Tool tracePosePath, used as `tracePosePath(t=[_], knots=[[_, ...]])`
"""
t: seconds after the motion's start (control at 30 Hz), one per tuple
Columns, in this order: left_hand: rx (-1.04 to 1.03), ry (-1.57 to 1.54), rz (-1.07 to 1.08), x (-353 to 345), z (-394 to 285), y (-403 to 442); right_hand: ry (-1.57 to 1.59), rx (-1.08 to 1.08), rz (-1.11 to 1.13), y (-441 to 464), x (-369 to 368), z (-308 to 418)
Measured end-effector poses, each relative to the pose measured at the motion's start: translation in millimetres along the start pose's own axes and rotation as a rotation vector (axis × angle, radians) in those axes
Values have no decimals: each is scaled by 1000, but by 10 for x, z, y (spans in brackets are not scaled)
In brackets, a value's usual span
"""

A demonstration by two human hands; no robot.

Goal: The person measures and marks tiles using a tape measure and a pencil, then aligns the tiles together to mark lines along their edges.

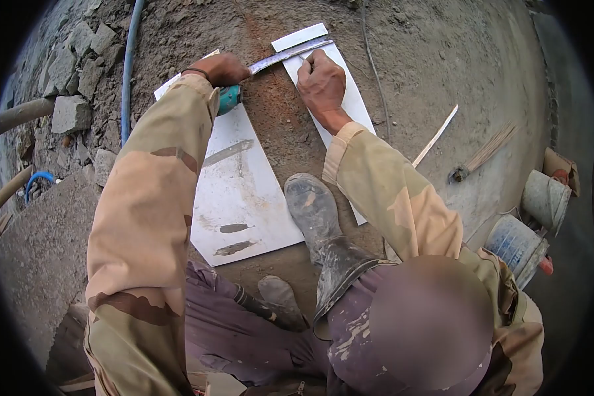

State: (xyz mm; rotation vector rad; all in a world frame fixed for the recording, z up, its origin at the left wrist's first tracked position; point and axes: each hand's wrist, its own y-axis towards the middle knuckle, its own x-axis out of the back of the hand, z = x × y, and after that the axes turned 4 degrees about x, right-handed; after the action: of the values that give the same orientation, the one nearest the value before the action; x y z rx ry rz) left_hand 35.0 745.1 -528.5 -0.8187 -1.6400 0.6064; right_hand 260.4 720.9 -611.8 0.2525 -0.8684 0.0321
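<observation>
A measuring tape [270, 61] runs from my left hand across the top of a narrow white board [353, 99]. My left hand [223, 69] is closed round the tape's end, above a wide white board [244, 191] with grey smears. A teal object [229, 99] shows just under my left wrist. My right hand [321, 86] is pinched over the narrow board, just below the tape, holding a small thin thing too hidden to name. A separate white strip [299, 37] lies beyond the tape.
Broken stones [71, 114] and a blue hose [131, 72] lie at the left. A wooden stick [435, 135] and a bundle of twigs [485, 155] are on the ground at the right. Two buckets [518, 244] [546, 198] stand at the far right. My boots [310, 204] are between the boards.
</observation>
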Motion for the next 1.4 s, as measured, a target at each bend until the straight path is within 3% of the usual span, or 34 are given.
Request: tracePosePath(t=[0.27, 0.43, 0.8, 0.9, 1.03, 1.13, 1.23, 1.33, 1.4], knots=[[-4, -2, -3, -13, 31, 10, -18, 5, -50, 13, 8, 55], [-1, -36, -4, -72, 120, 90, -2, -121, 78, 22, 64, 121], [-23, -20, -16, -115, 167, 155, -46, -119, 66, 83, 58, 177], [-220, -5, -57, -147, 203, 181, -41, -103, 31, 37, 41, 138], [-24, -72, -52, -119, 134, 86, -37, -93, -21, 36, -23, 134], [-16, -38, -43, -149, 204, 192, 6, -125, 43, 63, 44, 198], [-290, 75, -80, -298, 357, 425, 8, -58, -46, 66, 1, 116], [-185, -6, -86, -310, 302, 371, -2, -53, -30, -22, 43, 69], [77, -80, -69, -308, 255, 317, 6, -47, -33, -2, 27, 84]])
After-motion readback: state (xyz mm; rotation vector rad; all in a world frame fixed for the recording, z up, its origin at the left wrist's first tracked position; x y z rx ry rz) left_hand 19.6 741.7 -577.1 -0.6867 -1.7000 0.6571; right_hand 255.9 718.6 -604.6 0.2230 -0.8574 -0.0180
